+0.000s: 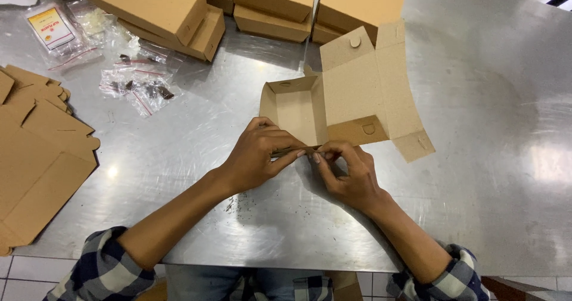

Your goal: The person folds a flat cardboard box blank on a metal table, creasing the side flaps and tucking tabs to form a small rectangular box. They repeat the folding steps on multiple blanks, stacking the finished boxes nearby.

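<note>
You are pinching the near front flap of the half-folded cardboard box [333, 107] on the steel table [488, 98] with both hands, left hand [259, 152] and right hand [348, 173] grasping its edge, and the light, stiff board is probably creasing easily, so grip at the fold.

I see my left hand [257, 153] and right hand [347, 171] meeting at frame centre, fingertips pinching the near edge of a half-folded cardboard box [342, 101], its lid standing open. They work over a steel table [488, 128]. Flat box blanks [36, 152] lie at the left, finished boxes [179, 15] along the top, and small plastic bags [134, 78] at upper left.
</note>
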